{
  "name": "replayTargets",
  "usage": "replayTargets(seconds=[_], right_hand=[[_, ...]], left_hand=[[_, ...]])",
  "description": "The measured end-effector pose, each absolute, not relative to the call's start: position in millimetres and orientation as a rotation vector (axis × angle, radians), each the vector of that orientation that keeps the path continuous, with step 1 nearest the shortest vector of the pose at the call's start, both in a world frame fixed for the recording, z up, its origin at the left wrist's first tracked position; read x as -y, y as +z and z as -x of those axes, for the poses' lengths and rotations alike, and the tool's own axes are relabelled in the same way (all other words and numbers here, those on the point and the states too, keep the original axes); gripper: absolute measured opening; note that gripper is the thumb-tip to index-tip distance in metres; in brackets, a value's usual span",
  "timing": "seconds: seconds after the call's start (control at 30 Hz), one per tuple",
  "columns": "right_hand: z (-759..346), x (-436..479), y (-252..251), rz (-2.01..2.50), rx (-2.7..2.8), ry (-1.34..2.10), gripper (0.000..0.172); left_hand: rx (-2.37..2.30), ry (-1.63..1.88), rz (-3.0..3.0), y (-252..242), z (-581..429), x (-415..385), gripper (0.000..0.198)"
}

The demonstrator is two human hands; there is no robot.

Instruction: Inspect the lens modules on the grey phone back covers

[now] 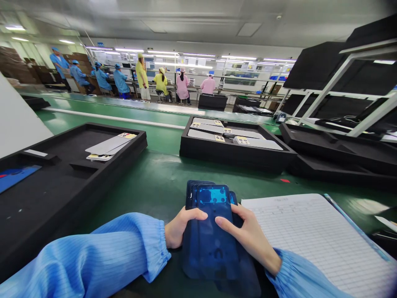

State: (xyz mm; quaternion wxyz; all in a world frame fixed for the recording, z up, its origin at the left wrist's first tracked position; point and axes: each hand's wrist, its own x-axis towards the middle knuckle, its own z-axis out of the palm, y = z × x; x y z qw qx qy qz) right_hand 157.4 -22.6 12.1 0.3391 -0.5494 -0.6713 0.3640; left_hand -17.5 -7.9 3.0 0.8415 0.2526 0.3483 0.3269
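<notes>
Blue panels (214, 244): gathered in a loosely fanned stack above the green desk (158, 169), directly between both hands; cannot tell whether touching the desk at the lower end.
Left hand (182, 223): pinching the stack by its left edge, with the thumb laid over the top face and the fingers mostly hidden.
Right hand (249, 234): pinching the opposite edge, with the thumb pointed toward the middle and a forefinger bent along the upper right side.
Weight and stiffness: probably light singly, heavier as a pile; likely thin and rigid.
Glossy face: likely slippery, layer over layer; perhaps prone to scratches or chipped corners.
Best hold: by both long edges, with light, even thumb pressure, away from the round marks near the top.
Notebook (313, 236): open on the desk, just beside the right hand.
Left tray (136, 152): black, with pale panels (108, 145) inside.
</notes>
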Motion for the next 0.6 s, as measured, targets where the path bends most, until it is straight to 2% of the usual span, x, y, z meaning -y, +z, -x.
replayTargets(seconds=[0.37, 0.6], right_hand=[[-157.2, 24.3, 11.3, 1.413, 1.759, 0.908, 0.025], [-157.6, 25.4, 12.3, 1.433, 1.752, 0.916, 0.028]], left_hand=[[-0.702, 0.704, -0.547, 0.4, 18.3, 8.2, 0.035], [-0.703, 0.709, -0.546, -0.8, 18.8, 7.9, 0.030]])
